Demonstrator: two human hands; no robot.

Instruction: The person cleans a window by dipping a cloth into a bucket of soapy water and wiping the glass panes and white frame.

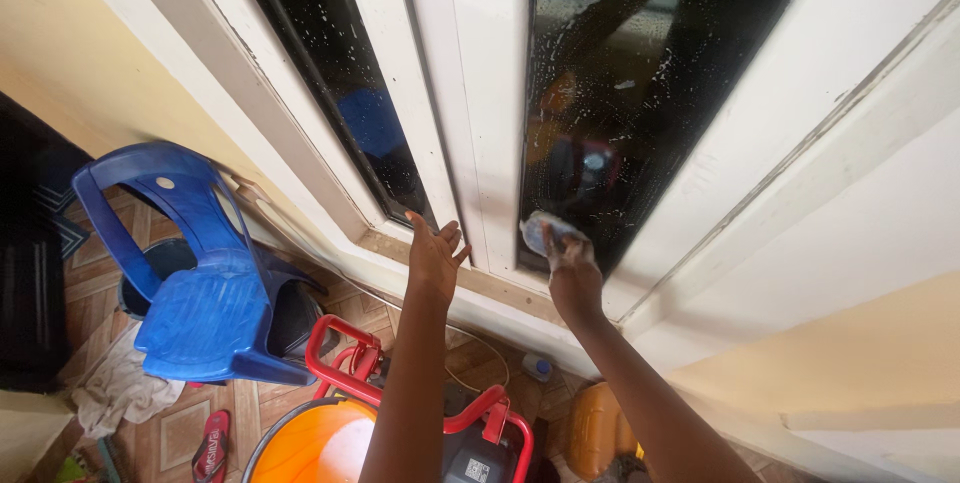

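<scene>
**Hands at the soapy window**

Right hand (575, 273) grips a wet cloth (545, 231), pressing it to the bottom of the dark, soap-streaked glass pane (640, 73) at 12 o'clock. Left hand (435, 255) lies open, fingers spread, flat against the white window frame (470, 93). At 9 o'clock sits a blue plastic chair (200, 273); at 6 o'clock, an orange bucket (310, 448).

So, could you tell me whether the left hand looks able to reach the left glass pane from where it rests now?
Probably yes. The left hand rests open on the white frame, right beside the lower corner of the left glass pane, and nothing stands between them. The right hand presses a sponge on the other pane.
</scene>
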